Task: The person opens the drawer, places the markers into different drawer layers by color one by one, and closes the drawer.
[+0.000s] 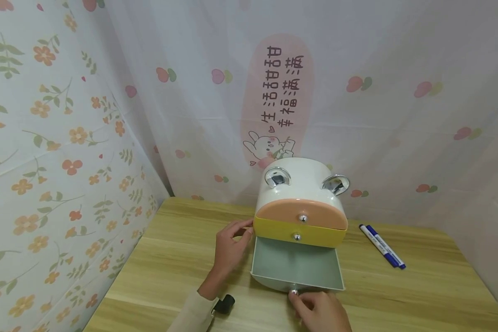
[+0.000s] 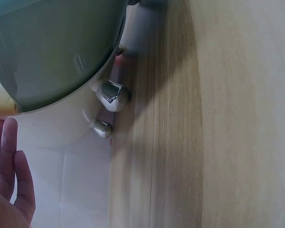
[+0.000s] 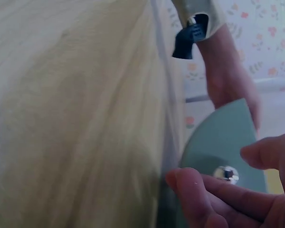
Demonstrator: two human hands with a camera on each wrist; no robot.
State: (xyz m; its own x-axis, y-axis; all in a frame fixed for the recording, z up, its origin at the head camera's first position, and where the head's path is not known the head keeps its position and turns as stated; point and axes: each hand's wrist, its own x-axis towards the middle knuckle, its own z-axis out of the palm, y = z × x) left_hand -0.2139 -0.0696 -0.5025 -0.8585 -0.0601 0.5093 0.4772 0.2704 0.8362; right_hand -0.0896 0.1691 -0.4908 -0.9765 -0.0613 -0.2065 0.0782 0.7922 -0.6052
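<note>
A small white drawer cabinet (image 1: 299, 177) with two silver-rimmed eyes stands against the curtain. It has an orange top drawer (image 1: 290, 215), a yellow middle drawer (image 1: 274, 229) and a pulled-out pale green bottom drawer (image 1: 299, 263) with nothing inside. My left hand (image 1: 231, 246) touches the cabinet's left side near the yellow drawer, fingers fairly straight in the left wrist view. At the drawer's front, the fingers of my right hand (image 1: 321, 311) are curled about its silver knob (image 3: 226, 174). That knob shows between thumb and fingers in the right wrist view; the exact contact is partly hidden.
Two blue-and-white marker pens (image 1: 382, 246) lie side by side on the wooden table (image 1: 170, 258), right of the cabinet. A printed curtain (image 1: 203, 115) hangs close behind, and a floral one (image 1: 58, 161) closes off the left. A black device (image 1: 224, 304) sits at my left wrist.
</note>
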